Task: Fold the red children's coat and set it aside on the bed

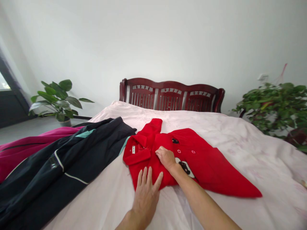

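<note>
A red coat [211,166] with a collar, round buttons and a black-and-white animal patch lies front up, its collar to the left and its flared hem to the right. My left hand [146,193] rests flat on its near shoulder area, fingers spread. Over the chest, my right hand [166,157] is closed on the red cloth, fingertips pinched; which layer it grips is partly hidden. One red sleeve [154,125] is bent toward the far side of the bed.
A dark navy garment [93,150] and a magenta one [35,142] lie on the left. The pale bedsheet [240,143] is under the clothes. A wooden headboard [171,95] stands at the back. Potted plants [59,99] flank the bed on both sides.
</note>
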Available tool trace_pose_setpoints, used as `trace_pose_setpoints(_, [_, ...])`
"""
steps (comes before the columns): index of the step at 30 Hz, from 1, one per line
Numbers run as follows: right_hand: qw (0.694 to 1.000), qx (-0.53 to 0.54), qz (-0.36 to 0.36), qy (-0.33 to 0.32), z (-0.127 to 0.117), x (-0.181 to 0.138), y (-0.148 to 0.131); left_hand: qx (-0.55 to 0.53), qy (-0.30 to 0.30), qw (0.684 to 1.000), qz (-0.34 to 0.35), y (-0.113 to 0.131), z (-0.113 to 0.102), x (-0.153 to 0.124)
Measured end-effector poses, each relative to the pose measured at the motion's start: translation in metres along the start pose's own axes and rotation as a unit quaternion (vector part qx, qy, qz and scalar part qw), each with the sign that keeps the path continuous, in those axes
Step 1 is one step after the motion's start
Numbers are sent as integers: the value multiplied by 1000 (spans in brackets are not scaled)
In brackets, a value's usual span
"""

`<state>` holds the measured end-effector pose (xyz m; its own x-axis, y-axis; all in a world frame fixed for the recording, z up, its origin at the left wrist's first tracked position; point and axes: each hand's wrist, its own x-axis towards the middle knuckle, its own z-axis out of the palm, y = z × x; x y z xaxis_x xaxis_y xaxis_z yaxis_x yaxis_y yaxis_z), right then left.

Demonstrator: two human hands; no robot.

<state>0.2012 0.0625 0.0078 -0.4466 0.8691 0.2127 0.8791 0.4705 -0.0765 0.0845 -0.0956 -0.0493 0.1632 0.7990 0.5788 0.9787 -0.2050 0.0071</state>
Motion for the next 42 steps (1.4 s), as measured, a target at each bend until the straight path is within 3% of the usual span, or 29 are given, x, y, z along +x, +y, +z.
trace_pose_setpoints(6, [1000,-16,-4,-2,2,2,-7,-2,-4,1000,-2,0,-1,0])
trace_pose_setpoints(13, [995,-8,92,41,9,4,0,-2,3,1000,1,0,1,0])
trace_pose_setpoints(21, [994,33,85,68,9,0,4,-7,1,1000,-4,0,0,1])
trace_pose_setpoints(32, [998,32,36,29,11,20,-4,-9,7,1000,-5,1,2,0])
trace_pose_setpoints(42, [988,77,107,82,18,25,10,-7,5,1000,-2,0,2,-1])
